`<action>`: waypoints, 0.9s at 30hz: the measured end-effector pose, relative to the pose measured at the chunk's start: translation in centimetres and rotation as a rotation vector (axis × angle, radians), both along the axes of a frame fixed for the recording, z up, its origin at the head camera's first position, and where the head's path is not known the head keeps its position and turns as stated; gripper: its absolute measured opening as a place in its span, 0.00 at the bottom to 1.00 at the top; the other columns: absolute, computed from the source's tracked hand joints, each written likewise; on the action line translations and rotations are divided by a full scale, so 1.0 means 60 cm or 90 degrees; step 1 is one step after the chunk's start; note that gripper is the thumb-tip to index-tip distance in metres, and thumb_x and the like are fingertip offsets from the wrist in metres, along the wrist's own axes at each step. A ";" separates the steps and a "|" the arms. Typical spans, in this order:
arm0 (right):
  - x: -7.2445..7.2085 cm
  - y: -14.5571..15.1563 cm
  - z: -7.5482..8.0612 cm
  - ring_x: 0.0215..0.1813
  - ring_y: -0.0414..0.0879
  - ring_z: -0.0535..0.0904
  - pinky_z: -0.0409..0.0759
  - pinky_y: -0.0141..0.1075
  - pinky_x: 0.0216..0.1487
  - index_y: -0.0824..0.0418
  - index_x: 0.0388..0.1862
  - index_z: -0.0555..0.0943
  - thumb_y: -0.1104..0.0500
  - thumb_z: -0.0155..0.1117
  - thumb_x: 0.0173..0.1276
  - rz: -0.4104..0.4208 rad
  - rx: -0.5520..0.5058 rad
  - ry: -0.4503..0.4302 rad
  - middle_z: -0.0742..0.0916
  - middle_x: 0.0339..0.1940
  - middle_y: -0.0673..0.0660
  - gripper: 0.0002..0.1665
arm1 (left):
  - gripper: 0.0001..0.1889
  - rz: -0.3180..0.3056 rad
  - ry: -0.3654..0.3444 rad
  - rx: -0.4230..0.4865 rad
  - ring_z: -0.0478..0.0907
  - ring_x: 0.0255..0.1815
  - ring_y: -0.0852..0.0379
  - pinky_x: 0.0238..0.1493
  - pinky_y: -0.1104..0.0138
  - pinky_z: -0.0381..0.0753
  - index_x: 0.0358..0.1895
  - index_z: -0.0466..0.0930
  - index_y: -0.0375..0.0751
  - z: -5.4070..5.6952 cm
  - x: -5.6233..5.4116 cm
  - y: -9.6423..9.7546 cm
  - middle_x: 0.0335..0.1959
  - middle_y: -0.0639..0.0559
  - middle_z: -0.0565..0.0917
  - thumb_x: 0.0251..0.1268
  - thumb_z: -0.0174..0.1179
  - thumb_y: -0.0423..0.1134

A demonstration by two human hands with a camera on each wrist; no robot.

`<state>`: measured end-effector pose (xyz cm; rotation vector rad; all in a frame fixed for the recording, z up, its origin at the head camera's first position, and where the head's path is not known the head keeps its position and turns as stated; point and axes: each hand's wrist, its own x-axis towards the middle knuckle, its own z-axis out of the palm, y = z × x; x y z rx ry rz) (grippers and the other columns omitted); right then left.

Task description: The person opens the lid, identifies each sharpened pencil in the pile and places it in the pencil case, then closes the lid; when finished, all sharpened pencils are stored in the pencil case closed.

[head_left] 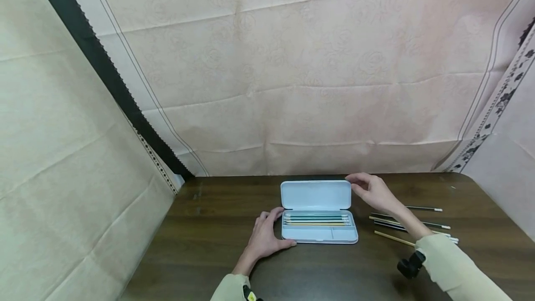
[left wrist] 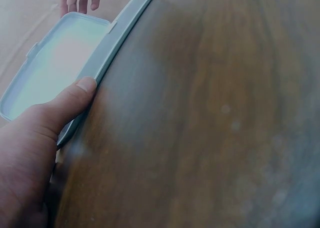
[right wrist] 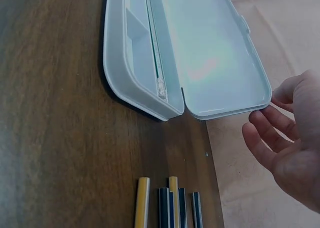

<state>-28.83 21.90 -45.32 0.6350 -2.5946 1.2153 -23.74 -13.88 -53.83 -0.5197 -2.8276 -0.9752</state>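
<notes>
A light-blue pencil case (head_left: 309, 236) lies on the table with its lid (head_left: 315, 194) swung up at the back. Several green and yellow pencils (head_left: 315, 217) lie side by side in its rear compartment. My left hand (head_left: 266, 233) grips the case's left end, thumb along the front edge and fingers at the back corner. At the lid's upper right corner, my right hand (head_left: 374, 193) pinches the edge between thumb and fingers; the right wrist view shows the other fingers (right wrist: 260, 140) loosely bent below that corner.
Several loose pencils (head_left: 393, 238), dark and yellow, lie right of the case, partly under the right forearm. The brown wooden table (head_left: 200, 254) ends at the back against a pale cloth (head_left: 313, 106). More cloth hangs on both sides.
</notes>
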 end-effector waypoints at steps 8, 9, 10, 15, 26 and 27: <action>0.002 0.000 -0.001 0.40 0.50 0.81 0.80 0.38 0.38 0.67 0.53 0.82 0.66 0.61 0.73 -0.006 -0.015 -0.026 0.85 0.47 0.63 0.12 | 0.50 -0.012 0.022 -0.005 0.67 0.52 0.52 0.54 0.52 0.66 0.70 0.66 0.48 0.000 0.000 0.000 0.63 0.57 0.79 0.43 0.76 0.66; 0.002 0.000 -0.001 0.38 0.50 0.81 0.80 0.38 0.37 0.66 0.52 0.83 0.65 0.61 0.73 -0.007 -0.016 -0.027 0.85 0.47 0.62 0.12 | 0.51 -0.012 0.024 -0.005 0.67 0.52 0.52 0.54 0.51 0.66 0.70 0.66 0.47 0.000 0.000 0.000 0.63 0.56 0.79 0.43 0.75 0.66; 0.003 0.001 -0.001 0.37 0.49 0.81 0.80 0.37 0.36 0.66 0.52 0.83 0.65 0.61 0.73 -0.008 -0.019 -0.026 0.85 0.46 0.61 0.11 | 0.51 -0.011 0.021 -0.005 0.67 0.53 0.52 0.54 0.51 0.66 0.70 0.66 0.48 0.000 0.000 0.000 0.63 0.56 0.79 0.43 0.75 0.66; 0.007 0.003 -0.001 0.34 0.47 0.81 0.79 0.37 0.34 0.64 0.50 0.83 0.65 0.62 0.73 -0.008 -0.030 -0.018 0.86 0.43 0.59 0.10 | 0.51 -0.005 0.009 -0.001 0.67 0.53 0.51 0.55 0.51 0.66 0.71 0.66 0.48 0.002 0.000 0.001 0.63 0.56 0.78 0.43 0.75 0.67; 0.016 0.003 -0.006 0.32 0.53 0.80 0.79 0.36 0.31 0.64 0.50 0.84 0.65 0.62 0.73 0.002 -0.048 -0.008 0.86 0.39 0.58 0.09 | 0.52 0.002 -0.007 0.001 0.66 0.53 0.51 0.55 0.51 0.65 0.72 0.66 0.49 0.004 0.001 0.001 0.64 0.57 0.78 0.43 0.75 0.67; 0.017 0.002 -0.006 0.32 0.53 0.80 0.78 0.36 0.31 0.64 0.49 0.84 0.65 0.63 0.73 0.004 -0.049 -0.006 0.86 0.38 0.57 0.09 | 0.52 0.003 -0.006 0.001 0.66 0.53 0.51 0.55 0.51 0.65 0.72 0.65 0.49 0.004 0.002 0.001 0.64 0.57 0.78 0.42 0.75 0.67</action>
